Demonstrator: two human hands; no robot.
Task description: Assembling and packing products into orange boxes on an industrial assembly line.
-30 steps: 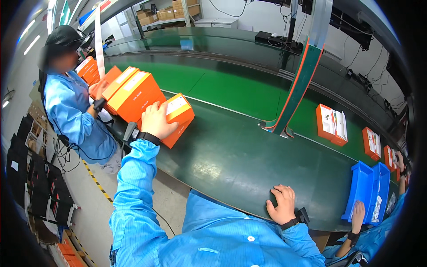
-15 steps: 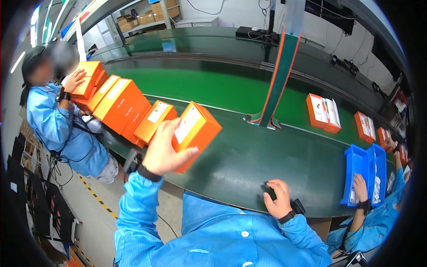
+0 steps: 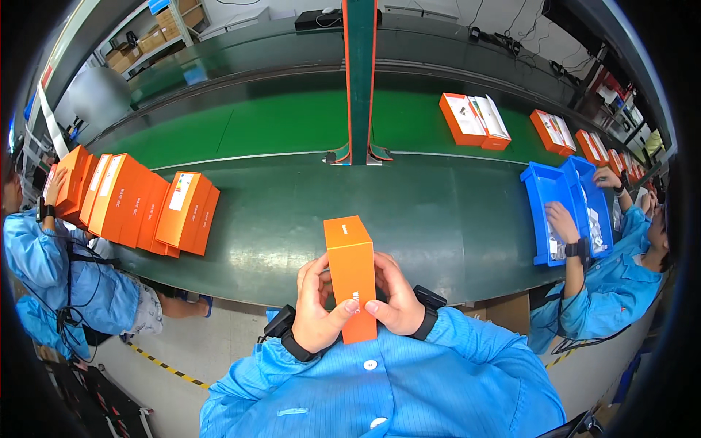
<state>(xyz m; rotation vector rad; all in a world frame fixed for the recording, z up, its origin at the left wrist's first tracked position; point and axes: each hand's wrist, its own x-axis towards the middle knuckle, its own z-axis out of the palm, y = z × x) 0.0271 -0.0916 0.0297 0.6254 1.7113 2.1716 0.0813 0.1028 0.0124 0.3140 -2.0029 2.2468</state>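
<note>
An orange cardboard box (image 3: 352, 255) stands upright in front of my body, just over the near edge of the dark green workbench (image 3: 438, 212). My left hand (image 3: 319, 310) grips its left side, with the thumb on the face toward me. On the opposite side, my right hand (image 3: 398, 296) holds it the same way, thumb also on the near face. Both hands' other fingers wrap partly behind the box and are hidden there. At the left end of the bench a row of closed orange boxes (image 3: 128, 201) leans together, well apart from my hands.
A co-worker's hand (image 3: 55, 186) rests on the row's far-left boxes. At right, another co-worker reaches into a blue divided bin (image 3: 537, 219) with small bagged parts. Opened orange boxes (image 3: 464, 131) lie on the green belt (image 3: 277, 128). A green post (image 3: 359, 95) rises mid-bench.
My left hand has brought the box rightward from the row to my front. My right hand has left the bench and now grips it too. The view has turned right.
</note>
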